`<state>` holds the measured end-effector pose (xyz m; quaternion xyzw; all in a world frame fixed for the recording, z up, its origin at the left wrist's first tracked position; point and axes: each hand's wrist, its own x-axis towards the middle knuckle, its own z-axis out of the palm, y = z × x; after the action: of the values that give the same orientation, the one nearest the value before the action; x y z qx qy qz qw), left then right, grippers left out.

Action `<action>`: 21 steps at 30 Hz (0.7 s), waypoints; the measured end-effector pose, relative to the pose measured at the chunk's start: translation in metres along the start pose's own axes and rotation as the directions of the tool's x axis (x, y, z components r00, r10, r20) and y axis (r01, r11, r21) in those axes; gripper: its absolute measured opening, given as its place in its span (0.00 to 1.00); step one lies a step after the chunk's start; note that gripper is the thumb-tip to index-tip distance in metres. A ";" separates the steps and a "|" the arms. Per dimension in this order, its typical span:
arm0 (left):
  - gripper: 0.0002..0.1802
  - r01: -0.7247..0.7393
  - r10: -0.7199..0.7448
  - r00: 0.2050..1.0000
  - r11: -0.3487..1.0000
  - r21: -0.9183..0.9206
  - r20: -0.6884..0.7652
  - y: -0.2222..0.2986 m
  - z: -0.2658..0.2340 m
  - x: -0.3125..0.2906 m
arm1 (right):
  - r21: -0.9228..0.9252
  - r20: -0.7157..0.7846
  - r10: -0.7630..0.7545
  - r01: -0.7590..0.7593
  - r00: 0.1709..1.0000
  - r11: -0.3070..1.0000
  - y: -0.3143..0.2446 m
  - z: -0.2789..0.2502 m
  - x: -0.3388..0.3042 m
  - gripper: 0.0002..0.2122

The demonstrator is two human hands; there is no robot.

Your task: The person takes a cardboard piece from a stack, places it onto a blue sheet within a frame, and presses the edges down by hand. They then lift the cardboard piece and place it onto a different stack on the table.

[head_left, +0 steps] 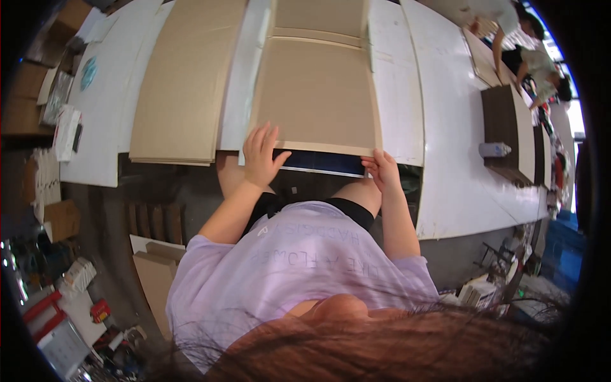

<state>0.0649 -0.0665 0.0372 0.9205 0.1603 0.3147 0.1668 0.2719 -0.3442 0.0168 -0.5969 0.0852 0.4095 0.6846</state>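
Observation:
A tan cardboard piece with narrow folded edges lies on the table in front of me. My left hand rests at its near left corner, fingers stretched out and thumb apart. At the near right corner, my right hand pinches the cardboard edge between thumb and fingers. Below the near edge, a dark blue glossy panel with a pale rim shows between my hands; the rest of it is hidden under the cardboard. A second cardboard section joins at the far side.
A stack of flat cardboard sheets lies to the left, its near end at the table edge. On the right, a white table carries dark brown boxes and a spray can. Two other people work at the far right.

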 end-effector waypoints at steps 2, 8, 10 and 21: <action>0.29 0.193 -0.234 0.970 0.904 -0.381 -0.064 -0.006 0.015 -0.053 | 0.057 0.039 0.006 -0.008 0.999 0.998 0.004 -0.004 0.000 0.12; 0.17 0.537 -0.295 0.453 -0.662 -0.522 0.841 0.044 0.033 -0.031 | 0.099 0.075 0.004 -0.011 0.997 0.995 0.009 -0.005 0.003 0.11; 0.16 0.516 -0.370 0.488 -0.609 -0.603 0.791 0.027 0.056 -0.027 | 0.085 0.094 0.013 -0.021 0.995 0.996 0.010 -0.003 0.004 0.11; 0.21 0.665 -0.514 0.310 -0.485 -0.569 0.800 -0.033 0.033 -0.036 | 0.090 0.065 0.026 -0.031 0.998 0.995 0.021 -0.005 0.003 0.11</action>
<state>0.0529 -0.0582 -0.0202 0.2835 0.4094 0.1078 0.8604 0.2622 -0.3485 -0.0018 -0.5504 0.0905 0.4337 0.7076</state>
